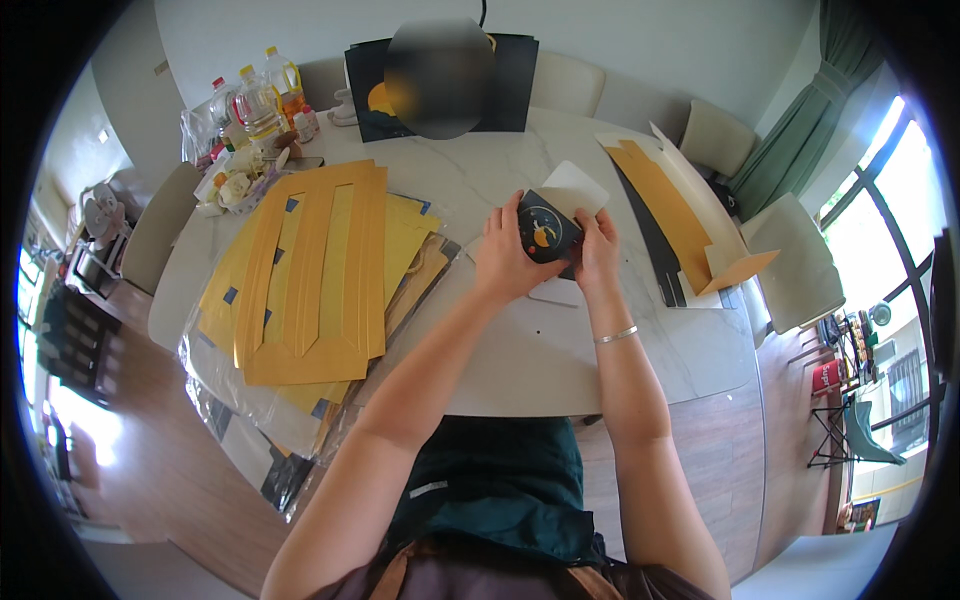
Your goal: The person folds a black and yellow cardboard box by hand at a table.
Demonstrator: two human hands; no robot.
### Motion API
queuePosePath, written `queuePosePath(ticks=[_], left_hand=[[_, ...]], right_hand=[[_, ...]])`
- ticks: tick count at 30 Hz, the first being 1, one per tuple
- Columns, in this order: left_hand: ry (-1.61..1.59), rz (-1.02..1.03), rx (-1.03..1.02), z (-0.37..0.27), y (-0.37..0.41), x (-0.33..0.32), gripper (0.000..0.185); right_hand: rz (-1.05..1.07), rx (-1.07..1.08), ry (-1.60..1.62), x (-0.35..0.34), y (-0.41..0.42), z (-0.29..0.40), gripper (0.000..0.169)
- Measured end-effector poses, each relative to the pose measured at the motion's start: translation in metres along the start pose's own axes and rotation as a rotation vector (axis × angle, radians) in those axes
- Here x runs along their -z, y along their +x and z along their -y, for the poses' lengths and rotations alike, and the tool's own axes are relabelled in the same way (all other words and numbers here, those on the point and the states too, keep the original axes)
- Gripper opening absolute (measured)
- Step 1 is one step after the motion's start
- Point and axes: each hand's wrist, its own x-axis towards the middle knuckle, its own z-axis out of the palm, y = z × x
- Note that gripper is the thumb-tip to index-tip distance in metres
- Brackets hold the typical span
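Note:
Both hands hold a small dark cardboard box (546, 229) above the marble-look table (491, 360). Its printed face, with an orange design in a ring, is turned up. My left hand (501, 247) wraps the near left side, the thumb reaching along the lower edge. At the right edge, my right hand (598, 244) grips with its fingertips. White flaps (576, 186) stick out beyond the box's far side; whether they all belong to it, I cannot tell. A pale rounded edge (556, 294) shows on the table below, mostly hidden by the hands.
At left, die-cut gold card sheets (307, 367) lie stacked on plastic film (202, 390) overhanging the table. Partly unfolded gold and black card (664, 214) lies right. Behind stand dark printed bags (510, 90), partly blurred, and plastic bottles (259, 101). Chairs (795, 262) surround the table.

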Motion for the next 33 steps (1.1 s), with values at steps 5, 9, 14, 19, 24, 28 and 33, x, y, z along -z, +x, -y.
queuePosePath(ticks=[5, 9, 14, 19, 24, 28, 33], left_hand=[[0.079, -0.070, -0.092, 0.006, 0.003, 0.001, 0.112], [-0.094, 0.013, -0.099, -0.001, 0.001, 0.004, 0.087], [-0.922, 0.038, 0.266, 0.009, 0.013, 0.008, 0.045], [-0.894, 0.191, 0.364, 0.029, 0.020, 0.015, 0.030], [-0.951, 0.196, 0.408, 0.026, 0.021, 0.021, 0.029], [-1.059, 0.251, 0.407, 0.028, 0.020, 0.023, 0.030], [-1.066, 0.306, 0.372, 0.034, 0.022, 0.024, 0.026]], right_hand=[[0.021, -0.035, -0.045, 0.005, 0.001, 0.005, 0.022], [0.034, 0.045, -0.012, 0.015, 0.009, 0.002, 0.020], [0.273, -0.168, -0.238, 0.016, 0.002, 0.016, 0.020], [0.465, -0.255, -0.308, 0.017, 0.000, 0.014, 0.025], [0.456, -0.159, -0.235, 0.009, -0.007, 0.019, 0.031], [0.489, -0.138, -0.256, 0.009, -0.009, 0.022, 0.031], [0.508, -0.128, -0.289, 0.015, -0.003, 0.019, 0.024]])
